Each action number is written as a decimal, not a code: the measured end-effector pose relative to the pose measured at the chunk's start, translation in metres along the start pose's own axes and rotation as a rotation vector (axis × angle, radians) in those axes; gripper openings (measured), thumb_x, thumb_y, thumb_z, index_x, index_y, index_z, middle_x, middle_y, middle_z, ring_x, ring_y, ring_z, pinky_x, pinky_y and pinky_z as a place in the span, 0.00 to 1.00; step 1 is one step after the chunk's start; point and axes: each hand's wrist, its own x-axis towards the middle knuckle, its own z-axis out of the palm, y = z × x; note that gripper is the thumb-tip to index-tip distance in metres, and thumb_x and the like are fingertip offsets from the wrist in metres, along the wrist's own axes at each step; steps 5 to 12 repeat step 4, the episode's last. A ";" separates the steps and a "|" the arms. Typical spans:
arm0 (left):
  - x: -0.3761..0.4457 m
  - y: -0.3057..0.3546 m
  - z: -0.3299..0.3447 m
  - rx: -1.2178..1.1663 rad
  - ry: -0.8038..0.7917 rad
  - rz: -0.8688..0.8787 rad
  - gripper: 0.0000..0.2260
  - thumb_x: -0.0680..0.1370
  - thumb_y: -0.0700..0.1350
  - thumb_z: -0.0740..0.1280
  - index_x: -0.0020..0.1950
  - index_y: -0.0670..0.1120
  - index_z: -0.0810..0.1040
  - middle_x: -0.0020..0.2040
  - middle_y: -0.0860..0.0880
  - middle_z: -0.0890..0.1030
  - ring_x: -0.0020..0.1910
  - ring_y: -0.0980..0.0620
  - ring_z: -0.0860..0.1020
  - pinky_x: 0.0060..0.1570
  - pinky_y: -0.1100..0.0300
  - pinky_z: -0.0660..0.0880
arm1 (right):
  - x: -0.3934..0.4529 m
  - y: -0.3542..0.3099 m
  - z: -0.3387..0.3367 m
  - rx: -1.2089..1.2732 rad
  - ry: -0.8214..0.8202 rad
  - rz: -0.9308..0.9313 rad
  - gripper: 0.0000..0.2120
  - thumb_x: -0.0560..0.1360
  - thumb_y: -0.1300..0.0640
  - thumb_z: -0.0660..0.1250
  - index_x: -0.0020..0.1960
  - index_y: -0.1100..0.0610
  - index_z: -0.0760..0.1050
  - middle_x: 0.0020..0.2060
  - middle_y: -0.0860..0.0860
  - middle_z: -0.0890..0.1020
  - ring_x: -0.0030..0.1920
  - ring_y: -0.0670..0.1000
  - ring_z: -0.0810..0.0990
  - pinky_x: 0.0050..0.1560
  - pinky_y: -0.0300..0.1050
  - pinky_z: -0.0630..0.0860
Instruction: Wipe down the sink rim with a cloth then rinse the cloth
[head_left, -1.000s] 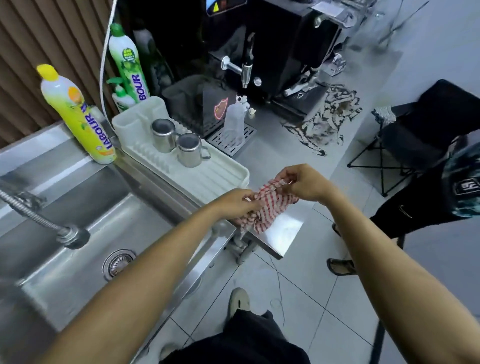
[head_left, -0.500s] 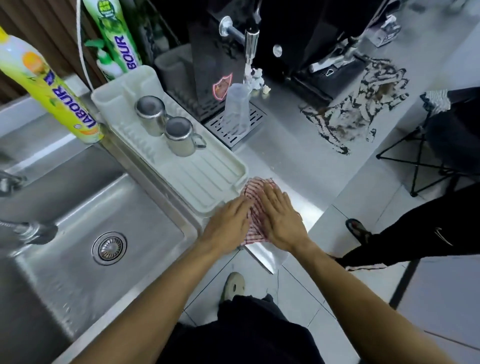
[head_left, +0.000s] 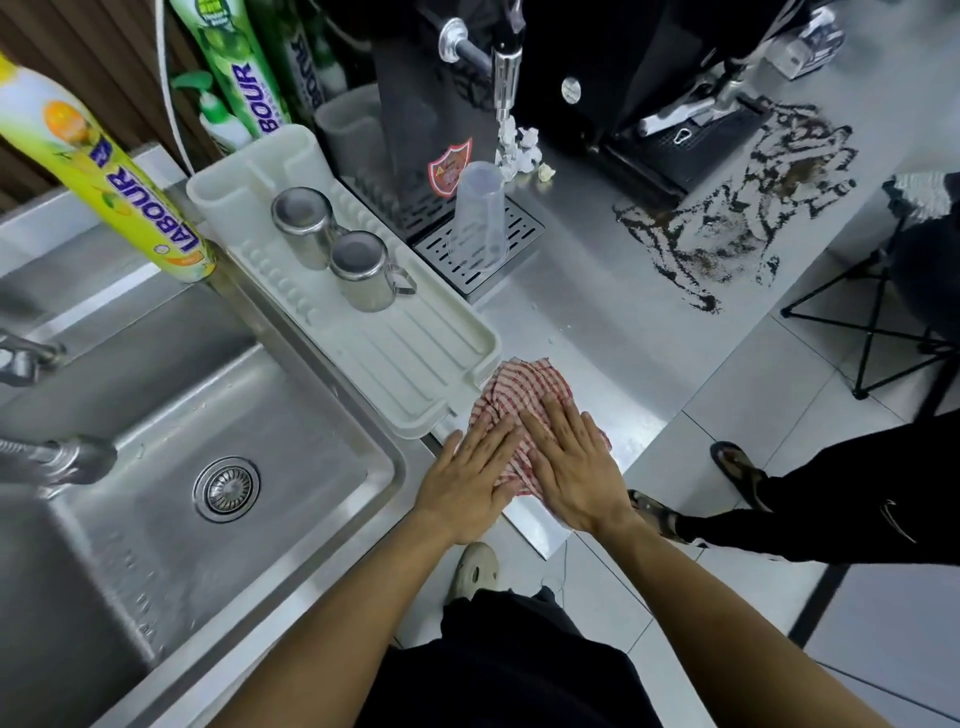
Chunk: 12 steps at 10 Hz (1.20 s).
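Steel sink (head_left: 384, 457) at left, white drain tray (head_left: 415, 364) on its right rim. Both arms reach forward; left hand (head_left: 467, 483) and right hand (head_left: 574, 467) lie flat, palms down, fingers spread, pressing the red checked cloth (head_left: 519, 384) onto the counter (head_left: 613, 332) beside the tray, gripping nothing.

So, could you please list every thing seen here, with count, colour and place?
cloth: 1, red-white check, counter right of sink
sink: 1, steel, left
tray: 1, white, between sink and counter
mugs: 2, steel, upside down on tray
bottles: yellow 1, green at least 2, behind sink
cup: 1, clear, on grille
machine: black, back
spill: dark, counter right
hands: 2, flat on cloth
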 end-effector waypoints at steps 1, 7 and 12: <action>0.002 0.000 0.000 -0.019 -0.023 0.007 0.29 0.85 0.61 0.44 0.80 0.55 0.31 0.78 0.59 0.26 0.76 0.56 0.26 0.75 0.53 0.28 | -0.001 0.001 -0.001 -0.014 0.002 0.002 0.28 0.85 0.42 0.39 0.84 0.46 0.42 0.84 0.51 0.43 0.83 0.52 0.37 0.82 0.54 0.40; -0.003 0.004 -0.010 -0.028 -0.101 0.055 0.30 0.85 0.63 0.43 0.80 0.56 0.31 0.78 0.59 0.27 0.77 0.55 0.27 0.77 0.52 0.31 | -0.001 0.010 0.007 -0.042 0.004 -0.116 0.29 0.86 0.44 0.40 0.84 0.54 0.45 0.84 0.51 0.48 0.84 0.50 0.44 0.82 0.57 0.51; -0.003 0.004 -0.010 -0.028 -0.101 0.055 0.30 0.85 0.63 0.43 0.80 0.56 0.31 0.78 0.59 0.27 0.77 0.55 0.27 0.77 0.52 0.31 | -0.001 0.010 0.007 -0.042 0.004 -0.116 0.29 0.86 0.44 0.40 0.84 0.54 0.45 0.84 0.51 0.48 0.84 0.50 0.44 0.82 0.57 0.51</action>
